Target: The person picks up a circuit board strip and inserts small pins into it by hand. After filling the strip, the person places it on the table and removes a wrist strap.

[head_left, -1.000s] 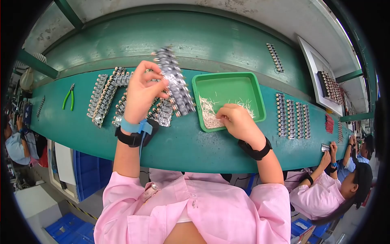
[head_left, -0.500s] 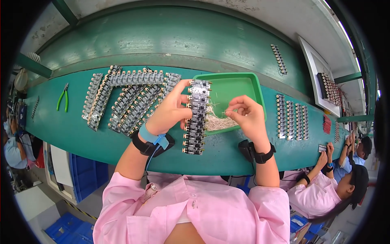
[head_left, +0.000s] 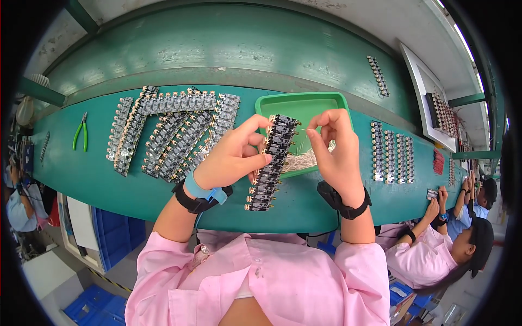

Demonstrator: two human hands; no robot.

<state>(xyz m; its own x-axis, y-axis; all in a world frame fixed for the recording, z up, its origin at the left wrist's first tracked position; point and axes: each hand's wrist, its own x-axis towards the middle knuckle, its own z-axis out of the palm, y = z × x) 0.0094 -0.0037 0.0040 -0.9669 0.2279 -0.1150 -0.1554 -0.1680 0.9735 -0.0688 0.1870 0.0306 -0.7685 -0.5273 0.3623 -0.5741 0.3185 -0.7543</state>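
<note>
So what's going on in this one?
A person's left hand grips a circuit-board strip over the bench, while their right hand pinches what looks like a thin pale piece beside its right edge. Behind sits a green tray holding loose thin pieces. More strips lie overlapping at left; four strips stand in a row at right.

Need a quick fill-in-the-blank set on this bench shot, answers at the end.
1. The tray beyond the held board strip is coloured ____.
2. The left hand grips that strip; its wrist wears a ____ strap next to a black band.
3. Just right of the tray, the side-by-side board row numbers ____ strips.
4. The cutters lie to the ____ of the piled strips.

Missing words: green; blue; four; left.
</note>
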